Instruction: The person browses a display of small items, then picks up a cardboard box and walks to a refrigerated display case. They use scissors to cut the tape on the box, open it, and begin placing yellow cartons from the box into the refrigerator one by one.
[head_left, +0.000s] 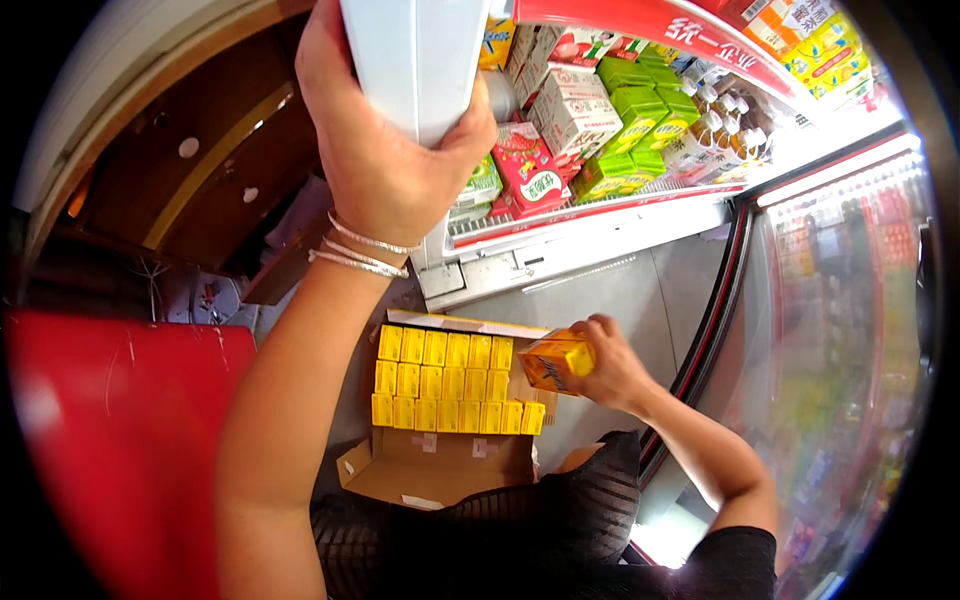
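Observation:
My left hand (382, 165), with several thin bracelets at the wrist, is raised and wrapped around a pale post (416, 67) at the front of an open drinks cooler. My right hand (615, 367) grips an orange-and-yellow drink carton pack (551, 364); whether it is one carton or several is unclear. That pack hangs at the right edge of an open cardboard box (450, 465) on the floor. Inside the box, small yellow cartons (451, 382) stand in three rows, with a gap at the right end of the two far rows.
Cooler shelves hold green cartons (637, 112), a red strawberry-print pack (529, 169), white-and-red packs (574, 105) and capped bottles (712, 131). The glass door (840, 315) stands open at right. A red surface (135, 442) is at left, below dark wooden furniture (202, 157).

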